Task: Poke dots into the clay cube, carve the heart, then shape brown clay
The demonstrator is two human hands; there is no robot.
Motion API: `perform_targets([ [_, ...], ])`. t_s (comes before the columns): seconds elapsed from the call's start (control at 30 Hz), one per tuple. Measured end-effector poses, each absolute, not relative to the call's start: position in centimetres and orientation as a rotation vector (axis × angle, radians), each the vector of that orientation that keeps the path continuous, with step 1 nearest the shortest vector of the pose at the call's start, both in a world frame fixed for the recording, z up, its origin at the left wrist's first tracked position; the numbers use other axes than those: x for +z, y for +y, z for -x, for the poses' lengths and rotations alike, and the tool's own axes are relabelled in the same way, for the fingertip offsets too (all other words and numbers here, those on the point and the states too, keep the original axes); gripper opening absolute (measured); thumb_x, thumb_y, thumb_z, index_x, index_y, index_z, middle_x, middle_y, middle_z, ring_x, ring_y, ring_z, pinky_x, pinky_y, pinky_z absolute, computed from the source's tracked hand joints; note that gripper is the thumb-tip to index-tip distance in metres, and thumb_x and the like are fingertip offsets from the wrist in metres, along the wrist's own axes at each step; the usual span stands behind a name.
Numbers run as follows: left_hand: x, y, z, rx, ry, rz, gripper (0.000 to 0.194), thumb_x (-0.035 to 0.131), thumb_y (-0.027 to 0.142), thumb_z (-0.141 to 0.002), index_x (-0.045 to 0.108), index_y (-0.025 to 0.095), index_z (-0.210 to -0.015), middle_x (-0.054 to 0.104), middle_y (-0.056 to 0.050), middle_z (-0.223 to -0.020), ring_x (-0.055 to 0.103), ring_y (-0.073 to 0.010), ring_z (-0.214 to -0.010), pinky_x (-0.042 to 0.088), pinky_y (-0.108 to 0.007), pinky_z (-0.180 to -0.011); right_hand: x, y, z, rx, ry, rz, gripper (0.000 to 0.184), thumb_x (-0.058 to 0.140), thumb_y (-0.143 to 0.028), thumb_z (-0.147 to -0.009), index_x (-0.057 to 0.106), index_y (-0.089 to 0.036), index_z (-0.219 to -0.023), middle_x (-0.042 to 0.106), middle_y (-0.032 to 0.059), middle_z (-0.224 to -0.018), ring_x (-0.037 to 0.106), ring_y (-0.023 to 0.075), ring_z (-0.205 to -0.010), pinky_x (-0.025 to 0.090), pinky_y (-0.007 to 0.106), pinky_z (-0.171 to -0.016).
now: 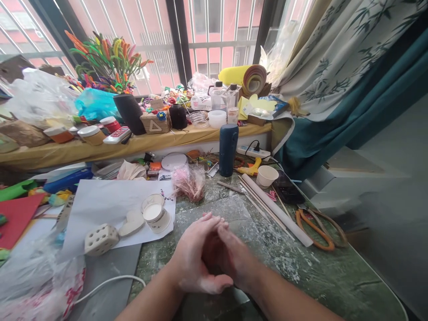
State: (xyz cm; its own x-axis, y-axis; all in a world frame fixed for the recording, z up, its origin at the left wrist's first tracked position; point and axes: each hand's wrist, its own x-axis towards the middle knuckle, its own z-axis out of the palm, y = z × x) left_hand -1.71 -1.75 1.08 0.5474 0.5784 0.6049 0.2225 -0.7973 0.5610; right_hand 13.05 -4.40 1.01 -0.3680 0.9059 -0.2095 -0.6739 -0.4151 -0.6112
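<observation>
My left hand and my right hand are pressed palm to palm low over the green marbled table, near its front edge. The left fingers lie across the right hand, and the left thumb wraps beneath. Whatever may be between the palms is hidden. To the left, on a white paper sheet, stand a small tub of white paste, a white heart-shaped piece and a white cube with holes. A clear plastic film lies just beyond my fingers.
A pink-filled clear bag, a dark blue cylinder and a paper cup stand further back. A white rod, thin wooden sticks and orange-handled scissors lie to the right. The window ledge is crowded with craft supplies. A white cable runs at the lower left.
</observation>
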Motion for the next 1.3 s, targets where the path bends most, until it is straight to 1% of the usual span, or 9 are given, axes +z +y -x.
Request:
perform_targets([
  [0.2,2.9,-2.1,1.1,1.158,0.695,-2.386,0.025,0.070,0.023,-0.089,0.069,0.023,-0.114,0.078,-0.007,-0.093,0.074,-0.0224,-0.087,0.059,-0.034,-0.082,1.7,-4.6,-13.5,2.093,-0.231,0.418,0.071,0.053,-0.074,-0.091,0.056,-0.021,-0.139,0.076,0.0108,-0.119,0.067,0.0299,-0.121,0.045,0.049,-0.108],
  [0.3,2.2,-1.8,1.3,1.223,1.038,-2.086,0.014,0.063,0.020,-0.094,0.072,0.023,-0.104,0.076,-0.004,-0.083,0.071,-0.0175,-0.072,0.058,-0.029,-0.071,1.7,-4.1,-12.9,2.114,-0.268,0.379,0.052,0.056,-0.062,-0.096,0.064,-0.020,-0.124,0.077,0.0101,-0.112,0.068,0.0283,-0.116,0.047,0.045,-0.104],
  [0.47,0.8,-1.6,1.3,1.115,1.158,-1.907,0.015,0.066,0.036,-0.096,0.068,0.023,-0.104,0.074,-0.004,-0.084,0.071,-0.0180,-0.069,0.058,-0.029,-0.068,2.0,-4.0,-12.2,2.122,-0.329,0.365,0.041,0.063,-0.058,-0.092,0.071,-0.019,-0.103,0.076,0.0093,-0.103,0.068,0.0286,-0.110,0.049,0.042,-0.097],
  [0.6,1.1,-1.7,0.8,0.945,0.918,-2.189,0.083,0.075,0.065,-0.082,0.047,0.024,-0.148,0.070,-0.017,-0.122,0.070,-0.0338,-0.108,0.056,-0.048,-0.096,1.3,-3.7,-12.5,1.989,-0.249,0.511,0.050,0.071,-0.065,-0.081,0.073,-0.020,-0.100,0.075,0.0053,-0.088,0.069,0.0269,-0.099,0.050,0.038,-0.091],
  [0.67,1.4,-1.9,0.9,0.926,0.781,-2.359,0.100,0.070,0.075,-0.079,0.036,0.024,-0.157,0.046,-0.025,-0.153,0.050,-0.0445,-0.138,0.043,-0.060,-0.111,0.8,-3.5,-12.9,1.912,-0.213,0.609,0.050,0.077,-0.062,-0.077,0.073,-0.022,-0.106,0.076,0.0024,-0.087,0.070,0.0240,-0.092,0.051,0.035,-0.087],
  [0.77,1.5,-1.8,1.7,1.031,0.729,-2.440,0.085,0.061,0.068,-0.090,0.034,0.026,-0.159,0.026,-0.024,-0.166,0.031,-0.0443,-0.152,0.033,-0.061,-0.118,0.7,-3.3,-13.4,1.854,-0.327,0.683,0.042,0.081,-0.052,-0.078,0.074,-0.020,-0.104,0.078,0.0036,-0.086,0.070,0.0201,-0.079,0.052,0.031,-0.075],
  [1.03,0.1,-0.7,2.8,1.509,0.936,-1.864,0.029,0.055,0.038,-0.102,0.062,0.026,-0.127,0.059,-0.012,-0.136,0.052,-0.0294,-0.131,0.039,-0.048,-0.114,1.9,-2.7,-14.9,1.744,-0.501,0.880,0.047,0.080,-0.048,-0.077,0.046,-0.023,-0.055,0.046,-0.0061,-0.037,0.036,0.0100,-0.032,0.029,0.024,-0.037],
  [1.17,0.3,-0.3,1.7,1.431,0.937,-1.404,0.025,0.064,0.044,-0.097,0.071,0.023,-0.111,0.068,-0.011,-0.122,0.063,-0.0258,-0.113,0.052,-0.039,-0.098,2.1,-1.0,-17.3,1.207,-0.391,0.947,0.037,0.069,-0.047,-0.085,0.051,-0.022,-0.064,0.053,-0.0055,-0.049,0.048,0.0120,-0.043,0.041,0.025,-0.047],
  [1.3,0.8,0.1,0.6,1.223,0.861,-0.875,0.036,0.075,0.052,-0.087,0.072,0.020,-0.105,0.071,-0.011,-0.122,0.069,-0.0276,-0.107,0.055,-0.042,-0.095,2.3,-0.5,-18.3,0.600,-0.282,0.956,0.025,0.063,-0.040,-0.090,0.061,-0.024,-0.108,0.068,0.0009,-0.103,0.066,0.0184,-0.098,0.053,0.034,-0.089],
])
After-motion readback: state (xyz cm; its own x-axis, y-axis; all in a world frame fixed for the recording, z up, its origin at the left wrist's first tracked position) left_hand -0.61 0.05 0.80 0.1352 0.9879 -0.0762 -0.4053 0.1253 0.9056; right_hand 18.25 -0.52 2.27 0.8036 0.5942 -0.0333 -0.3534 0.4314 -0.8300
